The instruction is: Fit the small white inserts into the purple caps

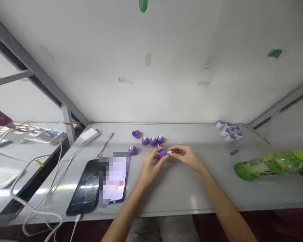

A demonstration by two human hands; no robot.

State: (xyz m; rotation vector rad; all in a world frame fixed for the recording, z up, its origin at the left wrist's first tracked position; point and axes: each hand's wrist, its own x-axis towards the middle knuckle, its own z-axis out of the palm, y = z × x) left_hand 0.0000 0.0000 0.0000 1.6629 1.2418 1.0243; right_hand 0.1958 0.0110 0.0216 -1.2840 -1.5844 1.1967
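Purple cap pinched between my hands

A white wall panel (151,67) fills most of my view, with a grey metal frame (27,70) running down to the left. Below it stretches a long grey bench (181,188). A green plastic packet (270,164) lies on the right of the bench, and a black phone (84,188) lies on the left, just beside a pixelated sheet of paper (114,178). White cables (37,208) trail past the phone, and a white charger (89,135) and a pen (105,144) lie further back.

Straight ahead of my hands, just out of reach of my fingers, three purple caps (153,141) stand in a row. Another purple cap (132,150) sits nearer the phone, and one more (136,134) lies on its side behind it. A heap of white-and-purple pieces (229,131) lies far to the right.

My left hand (151,166) is curled closed around the purple cap (163,153), which is held just above the bench. My right hand (185,156) meets it, nearly closed, its fingertips pinching a small white insert (169,152) at the cap's end.
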